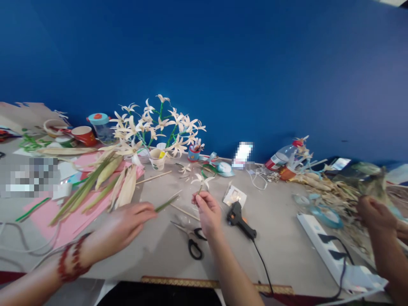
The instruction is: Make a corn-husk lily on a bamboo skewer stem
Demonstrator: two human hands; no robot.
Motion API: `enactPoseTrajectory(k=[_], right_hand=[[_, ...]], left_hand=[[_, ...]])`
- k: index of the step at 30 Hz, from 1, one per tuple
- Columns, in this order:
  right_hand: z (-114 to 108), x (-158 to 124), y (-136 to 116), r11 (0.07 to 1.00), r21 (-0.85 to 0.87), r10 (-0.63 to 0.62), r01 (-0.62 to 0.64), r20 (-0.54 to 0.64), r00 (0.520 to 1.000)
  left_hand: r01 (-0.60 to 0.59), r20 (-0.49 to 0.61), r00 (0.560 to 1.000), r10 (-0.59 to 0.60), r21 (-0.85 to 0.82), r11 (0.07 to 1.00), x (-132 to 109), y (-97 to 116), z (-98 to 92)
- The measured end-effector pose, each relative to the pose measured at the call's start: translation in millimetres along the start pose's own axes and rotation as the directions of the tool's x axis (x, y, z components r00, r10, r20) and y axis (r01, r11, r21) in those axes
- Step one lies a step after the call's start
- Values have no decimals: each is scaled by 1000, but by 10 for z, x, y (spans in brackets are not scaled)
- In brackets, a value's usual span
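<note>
My left hand (124, 223), with red bead bracelets at the wrist, pinches one end of a thin green leaf strip (166, 204) above the table. To its right, my right hand (207, 208) is closed on the stem of a small white flower (202, 182), whose petals point up. Black-handled scissors (191, 239) lie between the two forearms, with the blades toward the upper left. A black glue gun (240, 221) rests right of my right hand, beside a small white card (235, 196).
White flowers (161, 123) stand in paper cups (157, 160) at the back. Husks and leaves (92, 182) lie on pink paper (44, 221) at left. A power strip (321, 244) is at right, near another person's hand (378, 216) and dry husks (334, 197).
</note>
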State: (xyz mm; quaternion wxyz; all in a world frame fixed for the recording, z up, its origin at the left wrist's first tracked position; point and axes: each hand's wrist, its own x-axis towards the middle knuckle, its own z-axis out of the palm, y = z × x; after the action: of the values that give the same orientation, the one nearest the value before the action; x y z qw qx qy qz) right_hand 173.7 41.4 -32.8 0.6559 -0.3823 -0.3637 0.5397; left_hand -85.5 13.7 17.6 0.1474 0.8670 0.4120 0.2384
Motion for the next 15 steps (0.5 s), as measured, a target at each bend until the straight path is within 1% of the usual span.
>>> enactPoseTrajectory(k=[1, 3, 5, 7, 9, 11, 13, 15], right_hand=[[-2, -5, 11, 1000, -7, -2, 2, 19, 1000], [-2, -20, 29, 1000, -15, 4, -3, 65, 998], [1, -33, 35, 1000, -27, 5, -2, 107, 994], [7, -43, 25, 999, -51, -7, 14, 140, 990], [16, -48, 3, 997, -75, -19, 31, 157, 987], [28, -51, -23, 995, -97, -16, 34, 174, 985], [38, -53, -43, 992, -124, -9, 34, 193, 981], [40, -49, -52, 987, -156, -8, 42, 210, 978]], left_hand=[[-3, 9, 1000, 3, -72, 997, 171, 61, 57], [45, -18, 999, -51, -229, 972, 465, 172, 208], [80, -113, 985, -133, -382, 921, 692, 260, 374], [45, -136, 981, -138, -537, 842, 857, 324, 511], [-5, -193, 970, -149, -629, 777, 961, 364, 600], [-33, -221, 963, -157, -670, 742, 1010, 384, 644], [-35, -220, 962, -164, -689, 724, 1021, 393, 655], [-36, -233, 957, -171, -681, 731, 1010, 401, 649]])
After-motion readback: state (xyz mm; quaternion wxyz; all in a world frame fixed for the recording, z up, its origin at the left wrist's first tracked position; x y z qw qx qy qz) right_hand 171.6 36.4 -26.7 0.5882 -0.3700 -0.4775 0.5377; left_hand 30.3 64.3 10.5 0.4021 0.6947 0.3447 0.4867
